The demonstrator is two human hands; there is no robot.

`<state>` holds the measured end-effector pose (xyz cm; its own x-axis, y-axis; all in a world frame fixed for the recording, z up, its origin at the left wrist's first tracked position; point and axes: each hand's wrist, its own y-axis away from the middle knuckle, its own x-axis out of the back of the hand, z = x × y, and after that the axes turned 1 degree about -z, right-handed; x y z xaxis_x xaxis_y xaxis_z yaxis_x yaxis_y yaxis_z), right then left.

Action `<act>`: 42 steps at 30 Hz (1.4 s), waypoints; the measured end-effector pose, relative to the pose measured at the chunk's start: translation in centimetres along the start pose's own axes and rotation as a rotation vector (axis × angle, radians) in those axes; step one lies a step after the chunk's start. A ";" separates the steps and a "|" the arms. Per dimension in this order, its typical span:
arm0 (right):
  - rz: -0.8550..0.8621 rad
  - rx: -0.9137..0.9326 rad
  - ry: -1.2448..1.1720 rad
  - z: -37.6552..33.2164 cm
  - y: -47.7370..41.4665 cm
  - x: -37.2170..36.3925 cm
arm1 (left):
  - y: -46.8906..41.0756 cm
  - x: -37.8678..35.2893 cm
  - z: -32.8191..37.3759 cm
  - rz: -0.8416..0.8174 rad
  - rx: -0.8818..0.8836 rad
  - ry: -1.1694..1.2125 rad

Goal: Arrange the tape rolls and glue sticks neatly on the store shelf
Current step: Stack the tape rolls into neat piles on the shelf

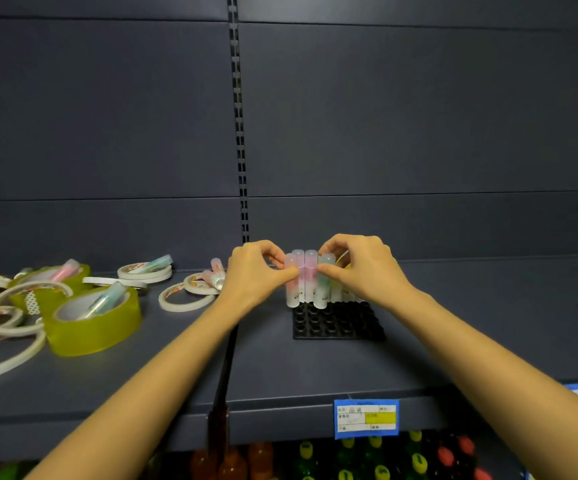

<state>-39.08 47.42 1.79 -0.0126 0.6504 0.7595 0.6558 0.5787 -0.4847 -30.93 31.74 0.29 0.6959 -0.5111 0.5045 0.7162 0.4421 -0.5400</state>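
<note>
Your left hand [251, 271] and right hand [360, 268] pinch from opposite sides a cluster of upright glue sticks [306, 277], thumbs and forefingers pressed against the outer tubes. This appears intended to square the sticks together and seat them in the rear row of the black socket tray [337, 323]. The sticks are translucent, frosted, tinted pink and pale green, with rounded caps. The tray's front sockets stand unfilled. Well left of the tray, yellow tape rolls [95, 318] and thin white tape rolls [185, 297] lie scattered on the shelf [453, 323], several holding loose glue sticks [105, 299]. Judgement: sorting is at an early stage.
</note>
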 end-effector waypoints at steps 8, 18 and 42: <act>-0.004 0.019 -0.032 0.6 -0.8 -0.4 | -0.6 -1.1 -0.2 0.000 -0.026 -0.069; 0.005 0.070 -0.042 0.5 -1.0 -1.4 | -1.6 -1.3 0.2 -0.114 -0.058 -0.249; 0.017 0.224 0.249 -6.1 -2.9 -1.3 | -0.1 9.0 -3.6 -0.038 0.180 -0.444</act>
<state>-36.38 41.90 4.85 0.1997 0.5371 0.8196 0.4720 0.6803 -0.5608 -24.92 24.43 2.47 0.5963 -0.1827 0.7817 0.7120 0.5700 -0.4100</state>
